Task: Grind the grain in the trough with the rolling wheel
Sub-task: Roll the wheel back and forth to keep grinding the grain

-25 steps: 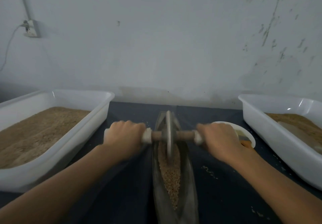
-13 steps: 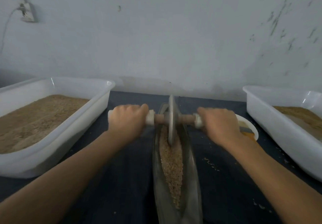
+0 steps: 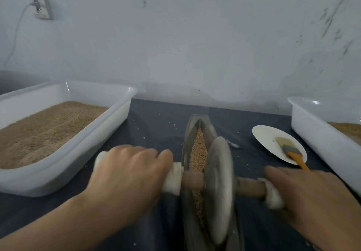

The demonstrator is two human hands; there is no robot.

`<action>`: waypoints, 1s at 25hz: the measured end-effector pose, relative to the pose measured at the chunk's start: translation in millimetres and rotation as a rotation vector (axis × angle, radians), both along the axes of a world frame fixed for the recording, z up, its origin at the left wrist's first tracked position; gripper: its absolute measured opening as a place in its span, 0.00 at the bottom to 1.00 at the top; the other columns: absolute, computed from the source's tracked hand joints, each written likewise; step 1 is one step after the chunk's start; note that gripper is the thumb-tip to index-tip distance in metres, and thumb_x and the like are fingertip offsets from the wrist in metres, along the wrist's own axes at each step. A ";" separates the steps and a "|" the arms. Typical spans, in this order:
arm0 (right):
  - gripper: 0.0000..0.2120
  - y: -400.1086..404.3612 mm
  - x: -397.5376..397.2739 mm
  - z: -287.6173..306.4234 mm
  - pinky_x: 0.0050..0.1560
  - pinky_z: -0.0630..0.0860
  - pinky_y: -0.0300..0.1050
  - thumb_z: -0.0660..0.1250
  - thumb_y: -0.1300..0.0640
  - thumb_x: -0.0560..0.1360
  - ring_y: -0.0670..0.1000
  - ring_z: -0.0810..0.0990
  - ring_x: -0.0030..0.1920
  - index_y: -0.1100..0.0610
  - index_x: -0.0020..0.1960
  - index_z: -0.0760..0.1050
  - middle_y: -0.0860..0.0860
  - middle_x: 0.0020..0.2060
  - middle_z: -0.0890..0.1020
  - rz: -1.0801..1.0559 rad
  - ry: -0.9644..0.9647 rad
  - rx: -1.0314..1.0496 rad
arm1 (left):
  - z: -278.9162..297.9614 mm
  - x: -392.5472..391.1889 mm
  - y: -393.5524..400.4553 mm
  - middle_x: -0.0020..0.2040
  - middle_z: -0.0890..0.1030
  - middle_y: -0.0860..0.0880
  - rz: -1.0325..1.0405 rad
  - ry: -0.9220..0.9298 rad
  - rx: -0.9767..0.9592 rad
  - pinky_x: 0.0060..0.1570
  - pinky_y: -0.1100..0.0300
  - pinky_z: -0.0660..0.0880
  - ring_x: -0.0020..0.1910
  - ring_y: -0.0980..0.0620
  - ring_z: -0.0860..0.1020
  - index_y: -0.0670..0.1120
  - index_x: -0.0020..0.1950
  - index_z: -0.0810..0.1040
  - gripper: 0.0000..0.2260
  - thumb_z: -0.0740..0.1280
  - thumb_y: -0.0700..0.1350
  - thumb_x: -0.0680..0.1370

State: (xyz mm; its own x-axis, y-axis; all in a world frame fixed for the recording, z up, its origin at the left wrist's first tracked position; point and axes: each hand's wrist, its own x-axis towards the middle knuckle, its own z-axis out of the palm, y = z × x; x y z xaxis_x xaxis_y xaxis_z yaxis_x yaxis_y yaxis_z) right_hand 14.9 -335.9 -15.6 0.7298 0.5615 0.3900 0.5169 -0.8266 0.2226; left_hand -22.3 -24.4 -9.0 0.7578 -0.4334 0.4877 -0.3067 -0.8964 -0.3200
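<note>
Cloth-wrapped axle (image 3: 252,189) ends are gripped by left hand (image 3: 130,174) and right hand (image 3: 308,198), fingers curled round them. Wheel (image 3: 218,188) stands in trough (image 3: 201,133), on grain (image 3: 198,153). Bins (image 3: 109,102) of grain flank it; brush (image 3: 291,151) lies on plate (image 3: 263,135).

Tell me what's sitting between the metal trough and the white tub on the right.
In the head view, a white plate with an orange-handled brush lies between the trough and the right tub.

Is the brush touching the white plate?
Touching. The head view shows the brush lying on the white plate, its bristles resting flat on the surface.
</note>
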 end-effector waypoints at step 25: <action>0.14 46.2 116.5 14.0 0.35 0.66 0.46 0.66 0.46 0.73 0.54 0.78 0.41 0.47 0.44 0.61 0.47 0.41 0.79 -0.303 -0.064 0.022 | 9.2 132.7 -8.4 0.43 0.79 0.52 0.339 0.078 -0.116 0.36 0.56 0.66 0.37 0.49 0.75 0.52 0.44 0.65 0.09 0.65 0.52 0.74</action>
State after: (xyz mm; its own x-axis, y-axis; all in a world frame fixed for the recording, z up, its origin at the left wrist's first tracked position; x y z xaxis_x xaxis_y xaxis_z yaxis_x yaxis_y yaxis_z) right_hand 131.4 -289.7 -1.6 0.8365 0.3131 0.4497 0.2318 -0.9458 0.2274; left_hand 110.4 -32.8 0.1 0.8857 -0.0965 0.4542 -0.0055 -0.9803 -0.1977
